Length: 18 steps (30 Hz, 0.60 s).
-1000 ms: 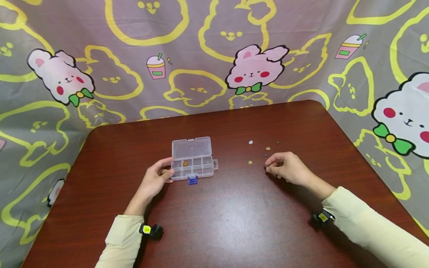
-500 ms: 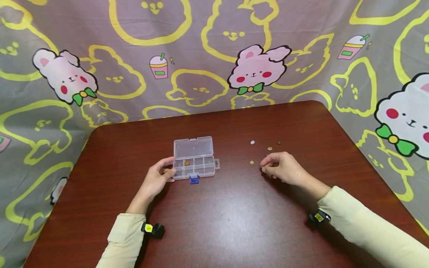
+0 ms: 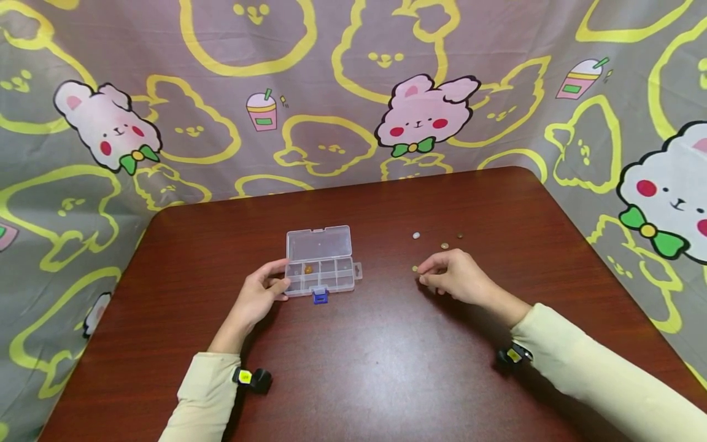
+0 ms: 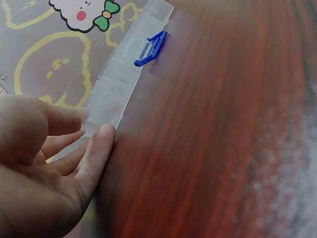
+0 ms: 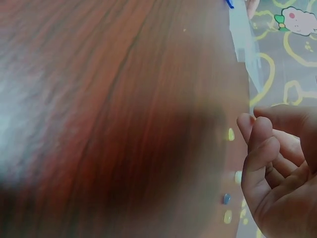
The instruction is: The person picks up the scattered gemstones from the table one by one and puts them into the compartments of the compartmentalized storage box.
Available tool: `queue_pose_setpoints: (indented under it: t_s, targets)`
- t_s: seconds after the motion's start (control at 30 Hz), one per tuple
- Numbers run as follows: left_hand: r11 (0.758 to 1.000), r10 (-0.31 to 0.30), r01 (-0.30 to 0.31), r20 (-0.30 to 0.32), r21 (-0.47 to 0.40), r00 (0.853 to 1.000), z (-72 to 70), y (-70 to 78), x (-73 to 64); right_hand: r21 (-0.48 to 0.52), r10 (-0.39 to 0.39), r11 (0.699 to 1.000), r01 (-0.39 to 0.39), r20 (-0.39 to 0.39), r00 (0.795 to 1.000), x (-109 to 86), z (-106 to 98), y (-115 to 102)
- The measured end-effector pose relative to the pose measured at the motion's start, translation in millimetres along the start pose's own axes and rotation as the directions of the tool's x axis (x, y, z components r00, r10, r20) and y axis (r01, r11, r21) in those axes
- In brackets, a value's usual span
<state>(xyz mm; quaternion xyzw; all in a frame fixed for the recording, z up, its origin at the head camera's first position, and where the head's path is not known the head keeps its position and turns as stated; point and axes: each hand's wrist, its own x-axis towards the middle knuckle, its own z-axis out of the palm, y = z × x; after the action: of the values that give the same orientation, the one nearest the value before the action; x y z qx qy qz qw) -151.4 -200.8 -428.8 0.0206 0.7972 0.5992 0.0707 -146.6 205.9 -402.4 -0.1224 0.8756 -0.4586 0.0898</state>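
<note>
A clear plastic compartment box [image 3: 321, 268] with its lid up and a blue latch [image 3: 319, 297] lies on the dark wooden table [image 3: 375, 368]. An orange bead [image 3: 308, 269] sits in one of its cells. My left hand [image 3: 278, 283] holds the box's left end, thumb on the front corner; the left wrist view shows the left hand [image 4: 94, 124] against the box [image 4: 119, 74]. My right hand [image 3: 423, 274] hovers low with curled fingers, fingertips just right of a yellow bead [image 3: 413, 268]. In the right wrist view nothing shows between the right hand's [image 5: 255, 121] fingertips, close to the yellow bead [image 5: 231, 134].
More loose beads lie beyond the right hand: a white bead [image 3: 417, 235], a brown bead [image 3: 444, 245] and a dark bead [image 3: 459, 235]. A blue bead [image 5: 226, 199] lies under the palm. A cartoon-print cloth [image 3: 353, 92] hangs behind and beside the table.
My right hand has slid left across the table, from the blue bead toward the yellow one. The left hand and the box have stayed put.
</note>
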Motion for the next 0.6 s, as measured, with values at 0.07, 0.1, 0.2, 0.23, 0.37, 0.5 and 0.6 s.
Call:
queue_pose_setpoints:
  t_s: [0.07,0.1,0.2,0.23,0.37,0.5,0.6]
  targets:
    - [1.000,-0.003,0.003,-0.001,0.001,1.000,-0.2,-0.4,-0.3,0.000,-0.007,1.000,0.007,0.007,1.000,2.1,2.3,-2.1]
    - [1.000,-0.005,0.005,-0.002,0.001,1.000,-0.2,-0.6,-0.4,0.001,-0.012,1.000,0.012,0.010,1.000,3.2,3.4,-3.3]
    - [1.000,-0.006,0.006,-0.003,-0.002,1.000,-0.3,-1.1,-0.7,-0.002,-0.028,1.000,0.028,0.015,1.000,6.6,7.4,-7.1]
    - [1.000,-0.005,0.005,-0.003,-0.004,1.000,-0.3,-1.2,-0.7,-0.005,-0.038,0.999,0.039,0.016,0.999,8.0,8.7,-8.2]
    - [1.000,0.000,0.000,-0.002,-0.007,1.000,-0.6,-1.6,-0.5,0.009,-0.049,0.999,0.049,0.025,0.998,12.8,14.8,-13.7]
    - [1.000,0.007,-0.007,-0.003,-0.006,1.000,-0.7,-2.0,0.2,0.044,-0.059,0.997,0.057,0.043,0.997,17.1,20.4,-19.4]
    - [1.000,0.016,-0.016,-0.001,-0.012,1.000,-0.4,-2.5,1.1,0.052,-0.073,0.996,0.070,0.055,0.996,20.8,24.2,-23.4]
